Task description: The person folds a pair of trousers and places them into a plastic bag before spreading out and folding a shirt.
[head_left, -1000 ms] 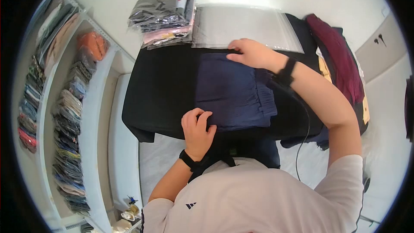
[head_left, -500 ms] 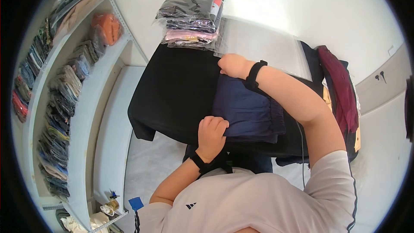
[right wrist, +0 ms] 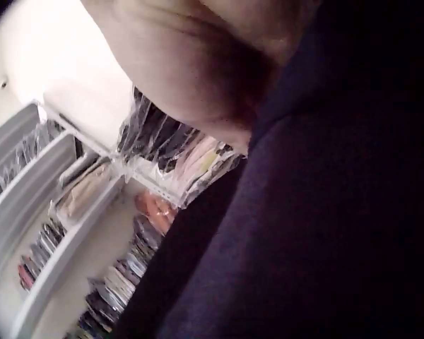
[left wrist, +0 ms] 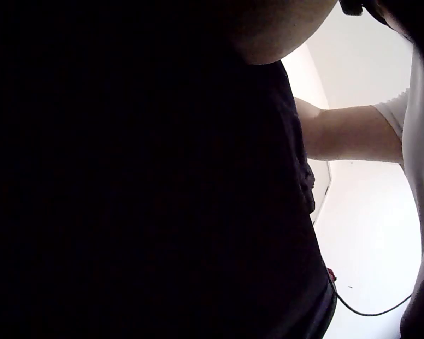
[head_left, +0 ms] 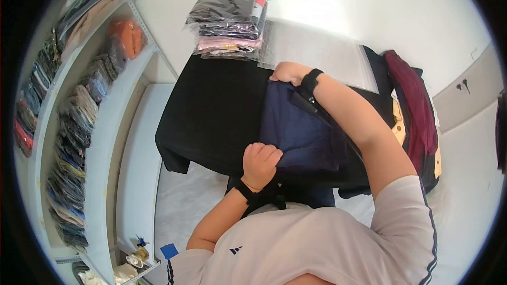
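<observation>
A folded navy garment [head_left: 298,126] with a gathered elastic band lies on the black-covered table [head_left: 211,111]. My left hand [head_left: 260,164] grips its near left corner, fingers curled over the fabric. At the far left corner my right hand [head_left: 289,73] pinches the garment's edge; in the right wrist view the navy cloth [right wrist: 325,198] runs from that hand [right wrist: 191,78] across the right side. Dark cloth [left wrist: 162,198] fills most of the left wrist view. My right forearm and its wrist strap cover part of the garment in the head view.
Clear plastic bags [head_left: 322,55] lie flat behind the garment, beside a stack of bagged clothes [head_left: 229,21]. A maroon garment [head_left: 412,105] is heaped at the table's right end. Shelves [head_left: 100,142] of bagged clothes stand on the left.
Both hands were spread loosely on the garment's left side; now their fingers are curled and hold its two left corners. The head view has also shifted.
</observation>
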A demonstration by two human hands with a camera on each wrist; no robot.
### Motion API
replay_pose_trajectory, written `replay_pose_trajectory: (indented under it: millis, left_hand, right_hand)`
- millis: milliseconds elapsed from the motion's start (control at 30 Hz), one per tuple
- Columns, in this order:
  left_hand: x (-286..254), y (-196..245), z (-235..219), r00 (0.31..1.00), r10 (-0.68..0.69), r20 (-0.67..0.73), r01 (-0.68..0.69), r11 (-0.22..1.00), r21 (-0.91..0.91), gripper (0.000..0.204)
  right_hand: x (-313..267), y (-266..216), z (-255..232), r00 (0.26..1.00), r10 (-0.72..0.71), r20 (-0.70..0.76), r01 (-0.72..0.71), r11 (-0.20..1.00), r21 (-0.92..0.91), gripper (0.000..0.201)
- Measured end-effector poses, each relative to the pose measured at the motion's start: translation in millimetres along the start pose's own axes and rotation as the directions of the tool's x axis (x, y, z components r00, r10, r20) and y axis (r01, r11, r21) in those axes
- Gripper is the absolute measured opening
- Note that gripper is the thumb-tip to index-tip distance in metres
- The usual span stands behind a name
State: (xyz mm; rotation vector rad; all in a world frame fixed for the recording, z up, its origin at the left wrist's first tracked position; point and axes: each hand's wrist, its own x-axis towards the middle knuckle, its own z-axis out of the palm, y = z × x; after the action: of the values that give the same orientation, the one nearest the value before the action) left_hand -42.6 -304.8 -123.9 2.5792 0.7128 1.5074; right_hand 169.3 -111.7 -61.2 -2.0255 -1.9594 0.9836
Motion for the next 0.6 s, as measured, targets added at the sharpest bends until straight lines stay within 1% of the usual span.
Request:
replay_pose_trajectory:
  millis: [33,67,100,133,167,200,233,267,300,333,367,433,467,533,567,600]
  left_hand:
    - [0.7,0.6,-1.0,0.999,-0.039,0.021,0.039,0.999,-0.010,0.025]
    - [0.8,1.4,-1.9,0.996,-0.078,0.045,0.079,0.997,-0.021,0.030]
    - [1.4,1.7,-2.5,0.996,-0.073,0.060,0.075,0.997,-0.035,0.030]
    - [1.6,2.2,-2.9,0.995,-0.087,0.057,0.088,0.996,-0.009,0.028]
    - [1.1,2.7,-2.3,0.993,-0.104,0.049,0.103,0.995,0.018,0.026]
    - [-0.2,2.9,-1.6,0.993,-0.113,0.047,0.112,0.994,0.015,0.029]
    - [-1.5,2.8,-0.6,0.993,-0.111,0.050,0.111,0.994,0.007,0.029]
    - [-1.9,2.3,0.7,0.994,-0.106,0.039,0.106,0.994,0.014,0.029]
    - [-1.6,1.8,1.5,0.995,-0.098,0.028,0.098,0.995,0.021,0.029]
    - [-1.1,2.0,0.5,0.995,-0.092,0.031,0.092,0.996,0.016,0.028]
    - [-1.1,2.7,0.6,0.996,-0.081,0.030,0.080,0.997,0.013,0.028]
    - [-1.2,2.1,0.2,0.997,-0.076,0.025,0.076,0.997,0.025,0.028]
    - [-1.2,1.9,0.0,0.998,-0.066,0.020,0.066,0.997,0.033,0.028]
    - [-1.5,2.6,-0.5,0.998,-0.064,0.020,0.064,0.998,0.024,0.027]
    - [-1.9,2.7,-1.1,0.998,-0.058,0.015,0.058,0.997,0.041,0.027]
    - [-1.9,3.3,-0.9,0.998,-0.064,0.014,0.064,0.998,0.017,0.028]
  right_hand:
    - [-0.3,0.9,-0.9,0.986,0.164,-0.029,-0.161,0.984,0.077,0.025]
    - [19.9,16.9,0.1,0.993,0.119,-0.009,-0.118,0.993,0.025,0.024]
    - [17.2,22.1,-17.0,0.999,-0.022,-0.032,0.020,0.997,-0.075,0.024]
    - [3.0,23.7,-33.9,0.986,-0.163,-0.038,0.154,0.972,-0.178,0.024]
    - [-18.2,19.1,-47.0,0.988,-0.149,-0.038,0.140,0.975,-0.173,0.024]
    - [-41.6,9.3,-61.0,0.986,-0.141,-0.090,0.141,0.990,-0.009,0.024]
    - [-55.4,6.4,-66.1,0.981,-0.128,-0.143,0.149,0.977,0.152,0.025]
    - [-63.2,6.3,-62.5,0.982,-0.122,-0.147,0.144,0.978,0.152,0.025]
    - [-70.3,5.1,-57.2,0.957,-0.245,-0.156,0.242,0.969,-0.037,0.025]
    - [-75.2,3.9,-52.6,0.919,-0.366,-0.144,0.329,0.916,-0.228,0.025]
    - [-74.2,3.9,-41.2,0.895,-0.428,-0.131,0.377,0.879,-0.293,0.027]
    - [-69.7,0.4,-18.1,0.815,-0.562,-0.142,0.407,0.729,-0.551,0.029]
    - [-63.7,-3.3,-11.2,0.808,-0.570,-0.149,0.408,0.724,-0.556,0.029]
    - [-49.9,-15.0,-2.5,0.826,-0.563,-0.028,0.384,0.598,-0.703,0.029]
    - [-42.1,-21.2,-3.0,0.816,-0.577,-0.031,0.391,0.591,-0.705,0.029]
    - [-36.4,-30.3,-5.2,0.853,-0.511,0.107,0.411,0.531,-0.741,0.026]
